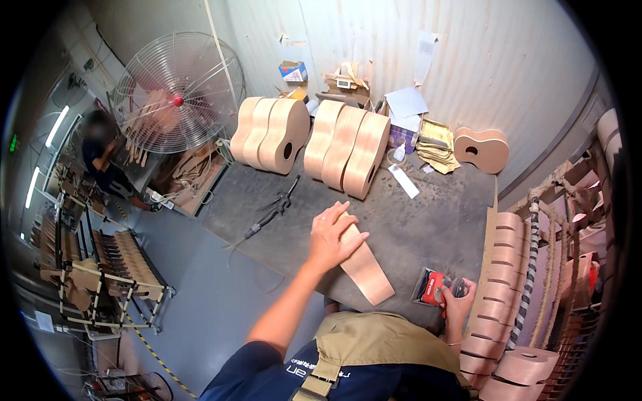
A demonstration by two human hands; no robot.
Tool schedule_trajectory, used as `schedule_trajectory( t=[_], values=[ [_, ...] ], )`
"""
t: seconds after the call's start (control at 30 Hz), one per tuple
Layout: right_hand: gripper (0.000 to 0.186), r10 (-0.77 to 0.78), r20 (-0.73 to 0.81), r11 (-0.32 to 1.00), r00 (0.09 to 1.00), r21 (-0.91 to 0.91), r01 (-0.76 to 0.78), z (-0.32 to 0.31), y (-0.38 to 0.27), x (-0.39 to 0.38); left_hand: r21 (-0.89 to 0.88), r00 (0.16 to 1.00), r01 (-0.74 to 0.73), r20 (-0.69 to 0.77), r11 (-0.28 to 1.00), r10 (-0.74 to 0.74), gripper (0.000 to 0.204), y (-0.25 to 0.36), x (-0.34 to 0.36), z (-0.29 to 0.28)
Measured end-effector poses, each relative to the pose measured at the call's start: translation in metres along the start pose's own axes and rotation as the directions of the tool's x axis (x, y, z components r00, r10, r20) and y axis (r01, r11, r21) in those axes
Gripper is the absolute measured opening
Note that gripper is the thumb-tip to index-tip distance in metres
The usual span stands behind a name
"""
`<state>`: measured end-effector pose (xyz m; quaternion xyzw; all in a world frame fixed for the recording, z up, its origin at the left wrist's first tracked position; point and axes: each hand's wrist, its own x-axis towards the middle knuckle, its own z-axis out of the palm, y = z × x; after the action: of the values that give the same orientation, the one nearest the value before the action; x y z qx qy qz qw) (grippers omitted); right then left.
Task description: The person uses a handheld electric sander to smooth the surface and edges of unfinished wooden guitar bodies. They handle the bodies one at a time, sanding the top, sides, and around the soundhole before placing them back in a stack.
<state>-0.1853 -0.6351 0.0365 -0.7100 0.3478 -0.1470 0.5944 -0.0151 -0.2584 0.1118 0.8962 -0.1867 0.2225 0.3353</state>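
Note:
My left hand (332, 235) grips the far part of a pale wooden ukulele body (369, 273), its fingers curled over the wood. The body stands on its narrow side at the table's near edge, so its curved side faces up; its sound hole cannot be seen. To the right, my right hand (459, 299) is closed around a red and black power sander (433, 287), resting at the near right of the dark table (428, 227). The sander is apart from the ukulele body. My right fingers are partly hidden behind the tool.
Several ukulele bodies (348, 147) stand in two rows at the back; another (481, 150) leans against the wall. A black corded tool (273, 212) lies left, near a large fan (178, 101). Sandpaper sheets (436, 147) are stacked behind. A rack of bodies (503, 274) borders the right. Another person (101, 154) is far left.

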Motion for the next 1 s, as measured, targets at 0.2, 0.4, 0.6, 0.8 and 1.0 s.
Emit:
schedule_trajectory(
  t=[0.2,0.4,0.6,0.8,1.0],
  values=[
    [0.064,-0.071,0.013,0.997,0.997,0.008,0.071,-0.007,0.011,0.004,-0.091,0.996,-0.035,0.081,0.995,0.043,0.041,-0.008,0.014,0.001],
    [0.064,-0.075,0.067,0.997,0.995,-0.011,0.076,-0.005,0.005,0.011,-0.025,0.977,0.213,0.012,0.977,-0.213,0.042,-0.038,-0.007,0.003],
    [0.064,-0.084,0.116,0.995,0.990,-0.049,0.090,0.001,-0.006,0.009,-0.226,0.652,0.567,-0.464,0.792,-0.599,0.102,0.004,-0.084,0.036],
    [0.060,-0.104,0.165,0.992,0.981,-0.056,0.115,0.014,0.000,0.016,-0.687,0.291,0.649,-0.172,0.327,-0.941,0.124,0.019,-0.182,0.065],
    [0.064,-0.107,0.237,0.990,0.966,-0.060,0.125,0.033,0.002,0.014,-0.783,0.099,0.621,0.054,0.019,-0.994,0.107,0.031,-0.195,0.044]
  ],
)
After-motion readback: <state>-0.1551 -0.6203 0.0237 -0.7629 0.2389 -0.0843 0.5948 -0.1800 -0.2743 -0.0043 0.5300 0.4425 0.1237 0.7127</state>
